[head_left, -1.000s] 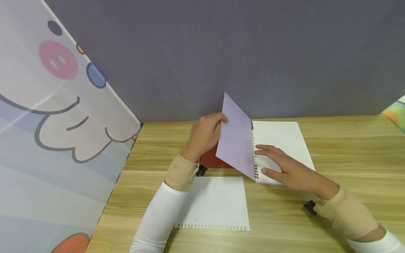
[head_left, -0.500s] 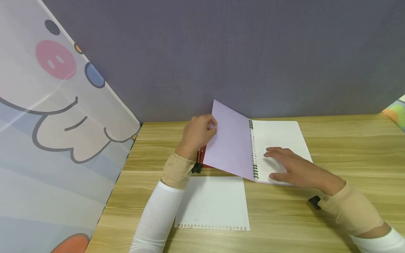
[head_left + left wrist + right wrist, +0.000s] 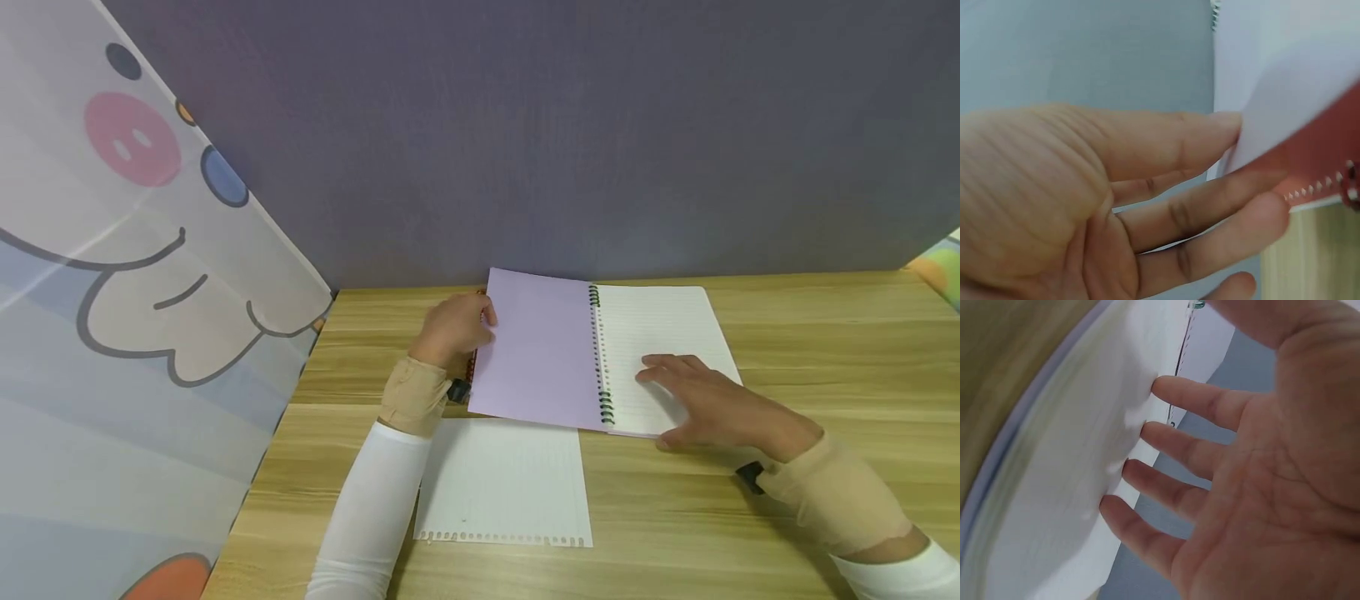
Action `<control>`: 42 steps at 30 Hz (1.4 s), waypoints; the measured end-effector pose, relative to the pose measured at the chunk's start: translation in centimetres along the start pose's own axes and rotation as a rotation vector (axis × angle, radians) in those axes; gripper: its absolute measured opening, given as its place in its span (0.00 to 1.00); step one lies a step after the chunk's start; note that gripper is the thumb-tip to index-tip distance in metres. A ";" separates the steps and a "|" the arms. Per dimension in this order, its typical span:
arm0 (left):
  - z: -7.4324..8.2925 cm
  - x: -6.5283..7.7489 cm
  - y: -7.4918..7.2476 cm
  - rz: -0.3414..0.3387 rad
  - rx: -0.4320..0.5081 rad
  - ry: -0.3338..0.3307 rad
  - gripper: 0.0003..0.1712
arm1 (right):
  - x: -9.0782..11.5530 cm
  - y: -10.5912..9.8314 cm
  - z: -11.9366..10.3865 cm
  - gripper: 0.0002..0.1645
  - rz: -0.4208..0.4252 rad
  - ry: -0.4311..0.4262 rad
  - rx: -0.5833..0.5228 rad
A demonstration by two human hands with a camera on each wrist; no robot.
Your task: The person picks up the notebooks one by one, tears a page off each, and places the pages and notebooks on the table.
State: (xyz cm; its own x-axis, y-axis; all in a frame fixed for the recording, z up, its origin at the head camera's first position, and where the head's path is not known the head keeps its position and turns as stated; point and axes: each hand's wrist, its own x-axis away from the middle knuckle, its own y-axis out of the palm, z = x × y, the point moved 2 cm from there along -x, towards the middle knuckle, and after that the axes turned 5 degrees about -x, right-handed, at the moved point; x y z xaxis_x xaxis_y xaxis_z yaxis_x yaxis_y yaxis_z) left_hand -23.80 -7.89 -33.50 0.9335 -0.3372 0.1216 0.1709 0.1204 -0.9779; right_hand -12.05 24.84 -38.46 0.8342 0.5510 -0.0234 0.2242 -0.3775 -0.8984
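Note:
A spiral notebook lies spread on the table, its lilac cover (image 3: 536, 350) turned left and its ruled white page (image 3: 660, 321) at right. Near the cover's outer edge, my left hand (image 3: 452, 325) pinches it between thumb and fingers. In the left wrist view the cover tilts slightly above a red spiral-bound notebook (image 3: 1329, 144), mostly hidden beneath it. My right hand (image 3: 708, 408) has its fingers spread, and in the right wrist view the fingertips (image 3: 1163, 386) touch the white page.
A loose ruled sheet (image 3: 502, 479) with torn binding holes lies in front of the notebook on the wooden table (image 3: 675, 533). A grey wall (image 3: 570, 142) rises behind the table. A cartoon-printed panel (image 3: 135, 333) stands at the left.
My left hand has swung the lilac cover down to the left until it lies nearly flat over the red notebook. My right hand has drawn right, away from the spiral.

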 end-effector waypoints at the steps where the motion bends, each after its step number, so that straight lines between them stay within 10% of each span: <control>1: -0.1 -0.1 0.1 -0.019 -0.015 -0.004 0.08 | 0.0 0.0 0.0 0.46 0.006 -0.006 0.002; 19: -1.1 -0.4 2.2 -0.223 0.022 -0.035 0.05 | -0.2 -0.2 0.3 0.44 -0.036 -0.013 0.015; 42: 0.3 -0.7 2.2 -0.095 -0.112 -0.021 0.16 | -0.1 -0.5 0.2 0.45 -0.068 -0.011 -0.002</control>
State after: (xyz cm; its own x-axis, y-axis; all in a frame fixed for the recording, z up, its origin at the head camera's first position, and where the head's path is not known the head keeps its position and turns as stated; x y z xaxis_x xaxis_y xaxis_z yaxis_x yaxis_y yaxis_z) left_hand -24.01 -7.11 -35.69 0.9216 -0.3220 0.2168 0.2235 -0.0163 -0.9746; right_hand -12.41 25.13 -38.08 0.8112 0.5839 0.0328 0.2815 -0.3406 -0.8971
